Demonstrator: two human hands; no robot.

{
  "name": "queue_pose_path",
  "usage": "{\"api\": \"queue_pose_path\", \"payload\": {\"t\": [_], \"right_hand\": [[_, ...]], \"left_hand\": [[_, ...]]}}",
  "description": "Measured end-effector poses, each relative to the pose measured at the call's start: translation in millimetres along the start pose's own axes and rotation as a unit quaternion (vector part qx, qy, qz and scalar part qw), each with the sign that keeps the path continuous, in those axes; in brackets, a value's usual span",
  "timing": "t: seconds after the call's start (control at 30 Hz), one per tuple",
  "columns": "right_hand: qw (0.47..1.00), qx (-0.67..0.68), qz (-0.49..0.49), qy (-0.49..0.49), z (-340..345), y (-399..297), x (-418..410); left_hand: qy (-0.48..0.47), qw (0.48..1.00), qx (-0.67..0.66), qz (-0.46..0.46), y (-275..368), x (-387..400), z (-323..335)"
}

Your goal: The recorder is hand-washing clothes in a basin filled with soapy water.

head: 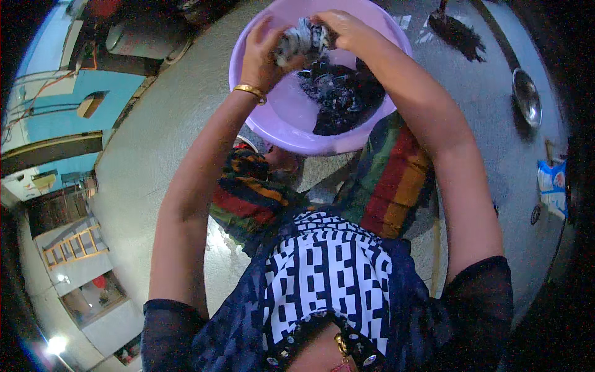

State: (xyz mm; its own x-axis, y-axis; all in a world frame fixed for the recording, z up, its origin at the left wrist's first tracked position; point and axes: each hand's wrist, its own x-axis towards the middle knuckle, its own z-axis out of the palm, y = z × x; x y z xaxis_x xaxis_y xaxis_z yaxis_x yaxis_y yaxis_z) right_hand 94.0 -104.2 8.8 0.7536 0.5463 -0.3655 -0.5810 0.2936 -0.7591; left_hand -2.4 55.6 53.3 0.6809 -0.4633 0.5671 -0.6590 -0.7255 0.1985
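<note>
A bunched wet cloth, grey and white with dark parts, is gripped between my two hands above a light purple plastic tub. My left hand wraps the cloth's left side, a gold bangle at the wrist. On the other side, the fingers of my right hand close over its upper right end. Beneath the hands, dark wet fabric with pale marks lies in the tub, partly in cloudy water. My right forearm hides part of the tub's right rim.
My knees in striped fabric flank the tub's near side. On the concrete floor, a metal bowl and a blue-and-white packet lie to the right. A wooden ladder is at the far left.
</note>
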Motion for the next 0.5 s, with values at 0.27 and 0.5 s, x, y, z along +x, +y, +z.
{"api": "queue_pose_path", "payload": {"t": [0.27, 0.5], "right_hand": [[0.991, 0.054, -0.083, -0.087, 26.7, -19.1, -31.1], [0.949, -0.001, -0.061, -0.309, -14.5, 5.3, 0.7]], "left_hand": [[0.1, 0.634, -0.618, -0.454, -60.5, -28.6, -44.6], [0.175, 0.677, -0.581, -0.416, -90.4, -114.0, -190.6]]}}
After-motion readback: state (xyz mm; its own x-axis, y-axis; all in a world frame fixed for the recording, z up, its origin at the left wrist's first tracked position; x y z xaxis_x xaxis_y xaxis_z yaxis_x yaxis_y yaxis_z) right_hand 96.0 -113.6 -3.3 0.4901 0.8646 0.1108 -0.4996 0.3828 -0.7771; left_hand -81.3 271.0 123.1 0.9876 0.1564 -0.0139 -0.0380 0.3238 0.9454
